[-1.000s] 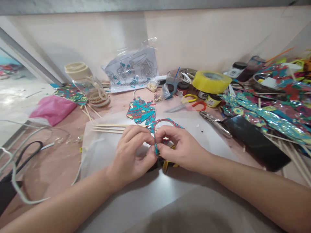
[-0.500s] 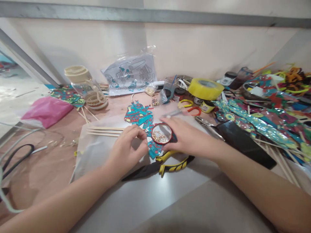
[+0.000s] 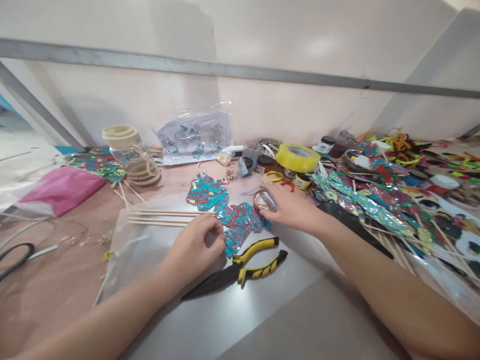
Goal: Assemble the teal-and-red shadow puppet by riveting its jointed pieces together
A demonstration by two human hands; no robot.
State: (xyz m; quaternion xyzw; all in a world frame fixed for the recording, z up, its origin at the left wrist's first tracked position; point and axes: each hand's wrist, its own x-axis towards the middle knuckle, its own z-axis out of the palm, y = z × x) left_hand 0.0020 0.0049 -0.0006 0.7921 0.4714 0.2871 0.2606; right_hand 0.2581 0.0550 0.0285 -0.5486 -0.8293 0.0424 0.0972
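Note:
My right hand (image 3: pixel 287 207) is wrapped round a small round jar (image 3: pixel 265 200) with gold-coloured bits inside, tilted at the right edge of a teal and red patterned cutout (image 3: pixel 240 222). My left hand (image 3: pixel 200 237) rests at the left of that cutout with its fingers pinched together; whatever they hold, if anything, is hidden. Several thin wooden sticks (image 3: pixel 157 217) run from beneath or behind the left fingers toward the left. Pliers (image 3: pixel 240 262) with yellow and black handles lie just below the cutout.
Behind stand a clear bottle (image 3: pixel 129 155), a printed sheet (image 3: pixel 195 137) and a yellow tape roll (image 3: pixel 297 157). A pink bag (image 3: pixel 62 187) is at the left. Shiny painted cutouts (image 3: pixel 367 192) pile up at the right, near a black object (image 3: pixel 352 225).
The jar in my right hand has moved right, off the middle of the cutout, and tilted. More of the cutout and pliers shows. The camera view has shifted.

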